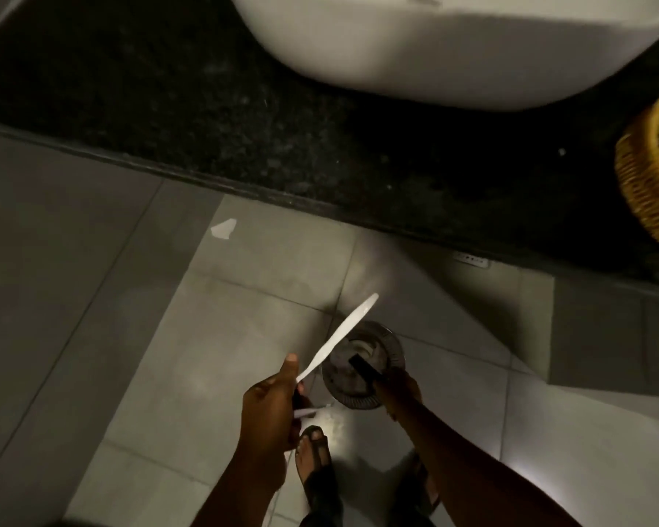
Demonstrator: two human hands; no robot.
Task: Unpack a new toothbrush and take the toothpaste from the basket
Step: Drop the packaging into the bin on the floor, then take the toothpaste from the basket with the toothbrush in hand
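A dim bathroom seen from above: a dark speckled stone bench (214, 119) runs across the upper frame, carrying a white vessel basin (453, 58) at top. Below its edge lies a floor of large grey tiles (73, 298), lit in a pale patch at lower centre and shadowed at left. A torn white scrap (224, 228) rests on the tiles, and a round metal bin (362, 365) stands lower down.
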